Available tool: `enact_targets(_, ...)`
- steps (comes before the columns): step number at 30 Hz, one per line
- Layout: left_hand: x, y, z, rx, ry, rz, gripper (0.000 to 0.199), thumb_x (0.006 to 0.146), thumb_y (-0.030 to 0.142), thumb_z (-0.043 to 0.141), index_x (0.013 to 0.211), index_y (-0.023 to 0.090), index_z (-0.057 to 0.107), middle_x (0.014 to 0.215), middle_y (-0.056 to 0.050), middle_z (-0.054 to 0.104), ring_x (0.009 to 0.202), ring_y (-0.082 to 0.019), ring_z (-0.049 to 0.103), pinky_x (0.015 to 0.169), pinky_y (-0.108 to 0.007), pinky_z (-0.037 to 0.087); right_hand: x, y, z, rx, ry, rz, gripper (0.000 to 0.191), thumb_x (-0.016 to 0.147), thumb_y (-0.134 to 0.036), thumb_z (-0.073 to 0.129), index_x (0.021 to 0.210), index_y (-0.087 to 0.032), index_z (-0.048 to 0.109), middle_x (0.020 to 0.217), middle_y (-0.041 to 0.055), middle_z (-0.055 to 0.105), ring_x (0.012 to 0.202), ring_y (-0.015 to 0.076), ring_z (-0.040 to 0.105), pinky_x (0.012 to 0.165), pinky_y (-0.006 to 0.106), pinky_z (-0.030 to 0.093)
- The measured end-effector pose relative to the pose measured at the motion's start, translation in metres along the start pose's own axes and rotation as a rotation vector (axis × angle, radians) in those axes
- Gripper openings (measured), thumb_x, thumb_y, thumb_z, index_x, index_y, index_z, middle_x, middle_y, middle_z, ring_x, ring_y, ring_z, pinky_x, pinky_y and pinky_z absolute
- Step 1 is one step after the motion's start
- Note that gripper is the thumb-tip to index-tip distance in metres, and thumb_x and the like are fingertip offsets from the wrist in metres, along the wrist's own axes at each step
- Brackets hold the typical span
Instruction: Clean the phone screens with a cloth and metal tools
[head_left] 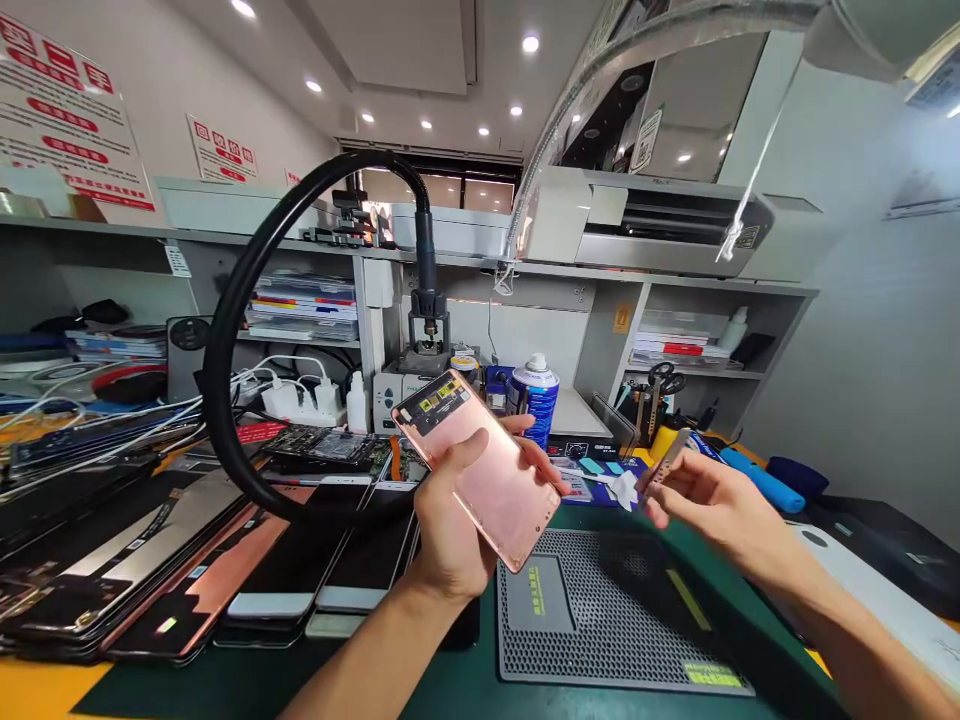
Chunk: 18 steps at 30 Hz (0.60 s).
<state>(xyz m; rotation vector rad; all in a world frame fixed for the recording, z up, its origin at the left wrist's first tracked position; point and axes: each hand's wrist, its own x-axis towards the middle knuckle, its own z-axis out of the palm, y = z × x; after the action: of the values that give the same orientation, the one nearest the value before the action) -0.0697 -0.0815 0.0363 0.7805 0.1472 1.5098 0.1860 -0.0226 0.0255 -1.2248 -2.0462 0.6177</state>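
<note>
My left hand (454, 520) is closed around a rose-gold phone back shell (506, 470), tilted up with its back toward me. A dark strip with yellow patches and small parts crosses the shell's top end. To the right, my right hand (709, 495) pinches a thin, flat, metallic-looking piece (666, 460) between thumb and fingers; its exact kind cannot be made out. A perforated grey work mat (600, 640) lies below and between both hands. Behind the right hand's fingertips is a crumpled white scrap (624, 488).
Stacked phones and phone screens (277, 570) cover the left side of the bench. A black flexible hose (217, 330) arches over them. A blue spray can (536, 395) stands behind the shell. Scissors (666, 378) stand at the back right, near a blue cylindrical tool (761, 480).
</note>
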Motion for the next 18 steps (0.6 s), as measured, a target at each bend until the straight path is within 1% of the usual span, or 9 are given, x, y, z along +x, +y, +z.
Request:
enact_targets(1, 0.000, 0.000, 0.000, -0.012, 0.000, -0.005, 0.040, 0.087, 0.041, 0.043, 0.104, 0.010, 0.063, 0.079, -0.011, 0.065, 0.076, -0.029, 0.064, 0.085, -0.053, 0.045, -0.004, -0.007, 0.001, 0.254, 0.036, 0.013, 0.016, 0.091, -0.035, 0.056, 0.092, -0.020, 0.058, 0.075, 0.0042, 0.065, 0.070, 0.0205, 0.063, 0.070, 0.034, 0.052)
enact_targets(2, 0.000, -0.001, 0.001, -0.029, 0.003, -0.015, 0.042, 0.088, 0.042, 0.042, 0.104, 0.010, 0.063, 0.080, -0.011, 0.065, 0.076, -0.029, 0.063, 0.085, -0.053, 0.045, -0.008, -0.014, 0.002, 0.513, 0.072, 0.042, 0.016, 0.087, -0.034, 0.064, 0.094, -0.020, 0.059, 0.081, 0.0042, 0.067, 0.070, 0.0197, 0.064, 0.067, 0.033, 0.053)
enact_targets(3, 0.000, -0.001, 0.001, -0.048, 0.011, -0.026, 0.043, 0.088, 0.043, 0.041, 0.104, 0.010, 0.064, 0.080, -0.012, 0.065, 0.076, -0.028, 0.063, 0.084, -0.053, 0.046, -0.010, -0.021, 0.005, 0.725, 0.072, 0.075, 0.018, 0.083, -0.031, 0.070, 0.095, -0.021, 0.060, 0.086, 0.0038, 0.068, 0.069, 0.0182, 0.064, 0.064, 0.031, 0.054)
enact_targets(4, 0.000, -0.002, 0.002, -0.068, 0.026, -0.034, 0.044, 0.089, 0.044, 0.041, 0.103, 0.009, 0.064, 0.080, -0.012, 0.065, 0.076, -0.028, 0.063, 0.083, -0.052, 0.046, -0.012, -0.029, 0.007, 0.882, 0.039, 0.110, 0.019, 0.080, -0.028, 0.073, 0.095, -0.021, 0.063, 0.087, 0.0030, 0.068, 0.066, 0.0159, 0.064, 0.062, 0.028, 0.054)
enact_targets(6, 0.001, -0.003, 0.003, -0.111, 0.066, -0.051, 0.045, 0.089, 0.045, 0.041, 0.103, 0.008, 0.064, 0.079, -0.013, 0.065, 0.074, -0.027, 0.062, 0.081, -0.052, 0.047, -0.013, -0.043, 0.013, 1.071, -0.060, 0.151, 0.017, 0.077, -0.023, 0.076, 0.091, -0.021, 0.067, 0.086, 0.0026, 0.068, 0.066, 0.0135, 0.063, 0.063, 0.025, 0.055)
enact_targets(10, 0.002, -0.002, 0.003, -0.160, 0.119, -0.079, 0.047, 0.089, 0.047, 0.043, 0.101, 0.008, 0.065, 0.077, -0.012, 0.064, 0.072, -0.026, 0.062, 0.079, -0.051, 0.049, -0.005, -0.064, 0.024, 1.180, -0.254, 0.097, 0.007, 0.076, -0.020, 0.078, 0.077, -0.018, 0.071, 0.080, 0.0034, 0.068, 0.069, 0.0143, 0.064, 0.063, 0.024, 0.056)
enact_targets(13, 0.004, 0.000, 0.001, -0.152, 0.130, -0.066, 0.049, 0.090, 0.047, 0.041, 0.102, 0.007, 0.065, 0.078, -0.013, 0.065, 0.072, -0.027, 0.063, 0.079, -0.051, 0.049, -0.002, -0.070, 0.034, 1.177, -0.368, 0.074, 0.004, 0.078, -0.019, 0.077, 0.077, -0.018, 0.074, 0.081, 0.0049, 0.069, 0.070, 0.0157, 0.065, 0.064, 0.026, 0.056)
enact_targets(15, 0.004, 0.002, -0.001, -0.147, 0.115, -0.050, 0.048, 0.090, 0.047, 0.040, 0.102, 0.007, 0.065, 0.079, -0.013, 0.065, 0.073, -0.028, 0.064, 0.080, -0.051, 0.048, -0.004, -0.070, 0.041, 1.183, -0.380, 0.110, 0.005, 0.077, -0.020, 0.079, 0.078, -0.018, 0.075, 0.081, 0.0055, 0.071, 0.069, 0.0162, 0.067, 0.064, 0.027, 0.056)
enact_targets(18, 0.005, 0.003, -0.001, -0.113, 0.058, -0.013, 0.047, 0.089, 0.044, 0.036, 0.101, 0.008, 0.064, 0.078, -0.013, 0.065, 0.075, -0.030, 0.065, 0.082, -0.052, 0.046, -0.011, -0.068, 0.048, 1.215, -0.331, 0.242, 0.009, 0.072, -0.023, 0.083, 0.075, -0.018, 0.076, 0.080, 0.0052, 0.073, 0.068, 0.0172, 0.069, 0.063, 0.025, 0.056)
